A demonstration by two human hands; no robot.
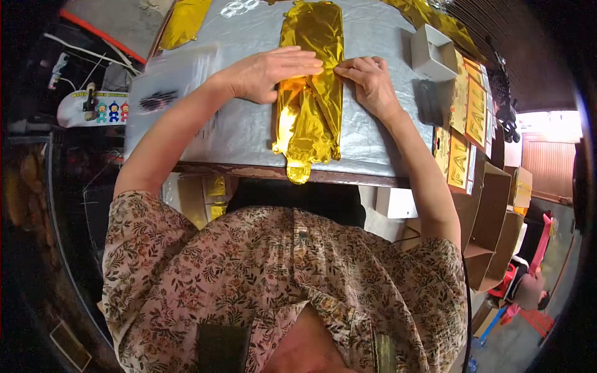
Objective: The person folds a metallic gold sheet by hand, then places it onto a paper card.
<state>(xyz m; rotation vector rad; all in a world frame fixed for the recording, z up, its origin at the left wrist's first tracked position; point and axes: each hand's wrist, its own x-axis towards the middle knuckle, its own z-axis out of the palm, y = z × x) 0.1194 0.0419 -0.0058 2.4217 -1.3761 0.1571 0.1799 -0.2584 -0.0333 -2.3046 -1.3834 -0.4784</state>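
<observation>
A long strip of shiny gold foil [311, 118] lies lengthwise on the grey-covered table [242, 133], its rounded tab hanging at the front edge. My left hand [270, 73] rests palm down across the foil's left side, fingers stretched out towards the right. At the foil's right edge my right hand [368, 81] has its thumb and fingertips pressed together on the foil. The foil is creased, with a diagonal fold below my hands.
Clear plastic bags [171, 93] lie at the table's left. A white open box [433, 53] stands at the back right, near yellow printed cards [476, 112]. More gold foil [185, 23] lies at the back left. Cardboard boxes [488, 217] stand beyond the right edge.
</observation>
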